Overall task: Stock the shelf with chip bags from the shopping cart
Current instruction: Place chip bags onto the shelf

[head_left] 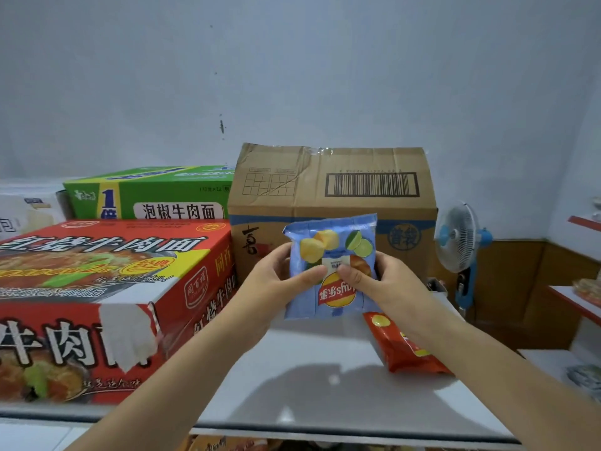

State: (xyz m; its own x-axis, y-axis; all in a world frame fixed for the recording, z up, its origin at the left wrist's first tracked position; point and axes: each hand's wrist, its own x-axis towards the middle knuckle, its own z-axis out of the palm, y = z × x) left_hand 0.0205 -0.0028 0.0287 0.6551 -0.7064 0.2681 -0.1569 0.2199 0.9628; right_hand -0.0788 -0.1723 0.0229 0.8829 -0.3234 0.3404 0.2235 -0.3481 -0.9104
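both hands, left hand [276, 275] and right hand [380, 281], pinched the blue chip bag [331, 252] upside down above the shelf [309, 379], before a cardboard box [331, 187].

The scene is evenly, coolly lit from above; soft arm shadows are cast on the shelf [325, 369]. Edges at 3 and 9 o'clock are bent and softened.

We see a light-blue foil chip bag [331, 266] upside down, upright above the white shelf [309, 379] near its back edge. A red-orange chip bag [403, 346] lies flat by the right edge.
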